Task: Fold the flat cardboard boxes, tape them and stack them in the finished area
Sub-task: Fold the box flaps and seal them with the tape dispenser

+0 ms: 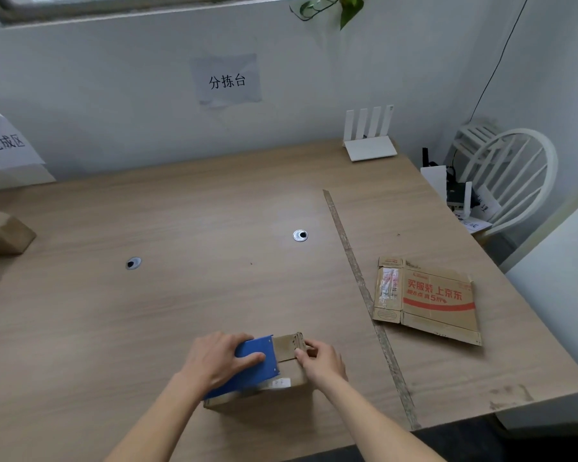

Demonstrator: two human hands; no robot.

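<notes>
Surface: a pale wooden table (pixel 181 311) against a white wall.
Box: a small folded cardboard box (pixel 281 375) sits at the near edge, in front of me.
Left hand: my left hand (pixel 219 356) grips a blue tape dispenser (pixel 251 361) pressed onto the box top.
Right hand: my right hand (pixel 321 358) pinches the tape end at the box's right edge.
Flat box: a printed flattened carton (pixel 431 300) lies well to the right.
Far left: a finished box (pixel 4 233) under the 完成区 sign (pixel 5 141).
Far right: a white router (pixel 369 141).
</notes>
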